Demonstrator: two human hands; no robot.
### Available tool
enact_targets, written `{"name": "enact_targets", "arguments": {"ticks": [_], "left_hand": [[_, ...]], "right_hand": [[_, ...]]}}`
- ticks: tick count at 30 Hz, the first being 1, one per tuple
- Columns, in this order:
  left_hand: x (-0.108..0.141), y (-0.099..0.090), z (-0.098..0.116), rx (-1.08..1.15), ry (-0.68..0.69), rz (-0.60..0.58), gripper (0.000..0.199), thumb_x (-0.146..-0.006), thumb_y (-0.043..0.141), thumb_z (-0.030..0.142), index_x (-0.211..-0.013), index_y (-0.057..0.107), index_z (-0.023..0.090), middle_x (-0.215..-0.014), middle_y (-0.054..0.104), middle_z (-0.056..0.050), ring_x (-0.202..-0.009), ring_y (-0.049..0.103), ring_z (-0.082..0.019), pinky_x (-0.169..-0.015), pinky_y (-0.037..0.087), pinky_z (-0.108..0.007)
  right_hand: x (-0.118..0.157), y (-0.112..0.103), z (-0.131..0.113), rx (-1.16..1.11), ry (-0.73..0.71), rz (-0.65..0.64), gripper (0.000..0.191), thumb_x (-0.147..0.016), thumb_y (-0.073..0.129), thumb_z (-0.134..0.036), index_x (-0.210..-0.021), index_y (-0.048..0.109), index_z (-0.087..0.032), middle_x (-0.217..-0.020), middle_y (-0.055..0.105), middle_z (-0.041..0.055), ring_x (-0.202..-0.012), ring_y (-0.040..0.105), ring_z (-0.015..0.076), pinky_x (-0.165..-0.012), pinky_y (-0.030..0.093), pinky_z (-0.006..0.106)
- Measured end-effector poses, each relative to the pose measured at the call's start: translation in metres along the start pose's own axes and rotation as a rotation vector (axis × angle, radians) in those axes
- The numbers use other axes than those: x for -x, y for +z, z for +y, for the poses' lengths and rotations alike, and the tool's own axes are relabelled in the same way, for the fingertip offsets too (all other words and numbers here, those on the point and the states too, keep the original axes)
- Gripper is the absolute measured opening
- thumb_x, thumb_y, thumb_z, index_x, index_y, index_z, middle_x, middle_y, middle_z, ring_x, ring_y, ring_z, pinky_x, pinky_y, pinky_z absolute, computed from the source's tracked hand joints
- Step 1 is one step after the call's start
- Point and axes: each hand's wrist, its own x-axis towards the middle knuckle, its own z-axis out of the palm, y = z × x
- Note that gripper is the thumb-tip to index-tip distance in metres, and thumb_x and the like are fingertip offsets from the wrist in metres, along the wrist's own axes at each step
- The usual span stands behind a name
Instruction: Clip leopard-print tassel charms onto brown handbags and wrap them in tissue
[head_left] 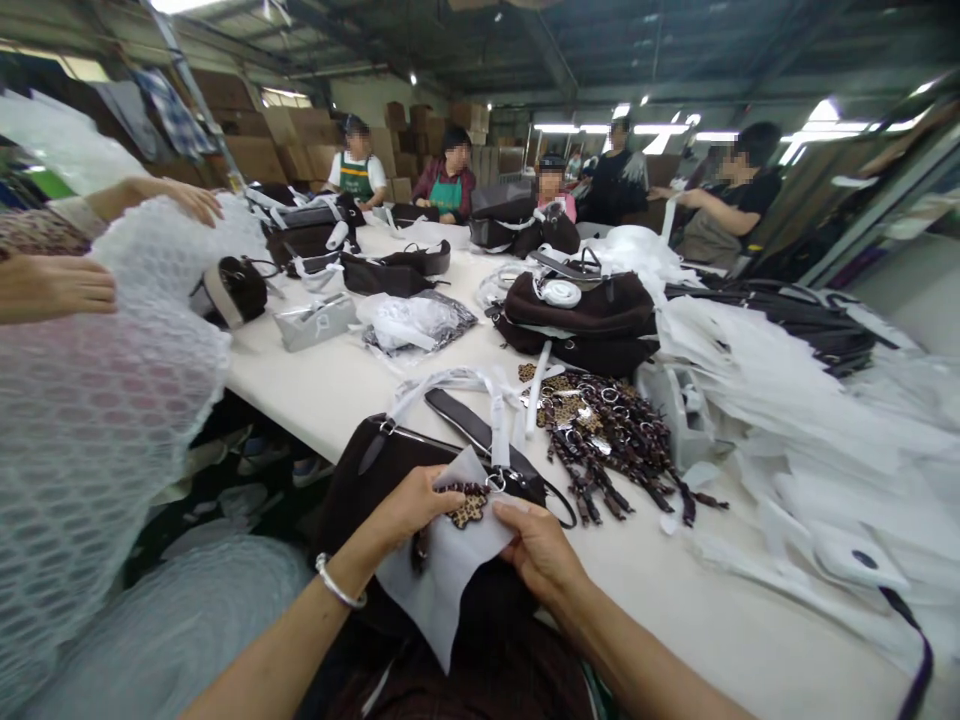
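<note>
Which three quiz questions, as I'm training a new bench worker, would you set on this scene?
1. True or false: the bracelet is on the right wrist.
2. Choose one: what pattern does the charm between the hands have?
A) Stripes
B) Leopard spots
C) Checks
3. Name it: what thin thing do the left hand and right hand both hold?

Key: 1. False, it is on the left. 2. B. 3. A white sheet.
</note>
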Motion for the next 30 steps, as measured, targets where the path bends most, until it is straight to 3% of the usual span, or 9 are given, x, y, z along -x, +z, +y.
{"name": "enact_targets", "arguments": {"ticks": [3,5,10,14,17,19,22,26,30], "left_hand": [[-0.001,-0.006,0.003,0.018,0.039,-0.103,0.032,-0.074,0.061,0.023,-0.102,0.071,0.013,-0.098,0.074,-0.004,-0.089,0.066,-0.021,-0.080,0.048,-0.027],[-0.001,-0.007,0.003,-0.013,0.067,-0.109,0.033,-0.074,0.060,0.022,-0.104,0.071,0.013,-0.100,0.074,-0.004,-0.092,0.065,-0.021,-0.082,0.048,-0.028],[0.005,0.000,0.004,-0.263,0.177,0.039,0.028,-0.084,0.055,0.031,-0.102,0.071,0.017,-0.096,0.070,-0.004,-0.090,0.062,-0.021,-0.082,0.046,-0.027],[0.015,0.012,0.010,-0.620,0.256,0.144,0.034,-0.097,0.037,0.034,-0.096,0.069,0.021,-0.089,0.066,-0.005,-0.084,0.060,-0.019,-0.079,0.044,-0.027],[0.023,0.023,0.015,-0.929,0.230,0.189,0.028,-0.096,0.039,0.024,-0.110,0.064,0.023,-0.096,0.064,-0.007,-0.086,0.060,-0.021,-0.076,0.045,-0.028],[0.028,0.025,0.019,-1.016,0.219,0.216,0.030,-0.095,0.041,0.020,-0.118,0.060,0.023,-0.101,0.065,-0.007,-0.092,0.060,-0.022,-0.078,0.045,-0.029],[0.032,0.015,0.024,-0.890,0.165,0.189,0.028,-0.098,0.039,0.028,-0.109,0.063,0.021,-0.097,0.068,-0.005,-0.090,0.062,-0.021,-0.077,0.043,-0.027],[0.032,-0.006,0.022,-0.716,0.089,0.136,0.029,-0.094,0.042,0.030,-0.074,0.061,0.019,-0.073,0.065,-0.001,-0.069,0.059,-0.016,-0.064,0.036,-0.024],[0.028,-0.010,0.016,-0.650,0.094,0.180,0.008,-0.079,0.057,0.023,-0.073,0.055,0.018,-0.073,0.062,0.001,-0.070,0.057,-0.016,-0.062,0.034,-0.023]], "right_hand": [[-0.004,-0.001,-0.001,0.004,0.016,0.054,0.024,-0.059,0.083,-0.022,-0.076,0.069,-0.010,-0.065,0.071,0.0059,-0.054,0.063,0.0160,-0.055,0.055,0.029],[-0.007,0.000,-0.001,0.021,0.036,0.105,0.021,-0.063,0.080,-0.022,-0.076,0.068,-0.011,-0.064,0.071,0.0059,-0.053,0.063,0.0164,-0.052,0.055,0.029],[-0.008,0.005,-0.003,-0.019,0.097,0.082,0.018,-0.079,0.069,-0.023,-0.090,0.069,-0.009,-0.079,0.075,0.0108,-0.065,0.069,0.0207,-0.065,0.058,0.035],[0.001,0.015,-0.001,-0.189,0.097,-0.023,0.024,-0.074,0.077,-0.022,-0.093,0.070,-0.009,-0.084,0.075,0.0098,-0.074,0.070,0.0209,-0.075,0.057,0.033],[0.004,0.023,0.005,-0.281,0.184,-0.031,0.025,-0.068,0.081,-0.017,-0.090,0.070,-0.011,-0.083,0.075,0.0078,-0.075,0.070,0.0214,-0.077,0.057,0.034],[0.003,0.026,0.009,-0.314,0.197,-0.013,0.024,-0.066,0.082,-0.014,-0.086,0.070,-0.013,-0.081,0.075,0.0064,-0.074,0.070,0.0211,-0.077,0.057,0.035],[0.000,0.026,0.012,-0.287,0.190,-0.006,0.024,-0.065,0.081,-0.014,-0.086,0.070,-0.012,-0.080,0.075,0.0081,-0.072,0.070,0.0219,-0.075,0.057,0.037],[-0.001,0.024,0.013,-0.234,0.137,-0.026,0.028,-0.063,0.083,-0.015,-0.087,0.070,-0.010,-0.080,0.075,0.0093,-0.069,0.069,0.0228,-0.073,0.058,0.039],[0.002,0.024,0.013,-0.212,0.141,-0.039,0.035,-0.059,0.086,-0.016,-0.090,0.069,-0.010,-0.080,0.075,0.0099,-0.068,0.070,0.0238,-0.071,0.058,0.040]]}}
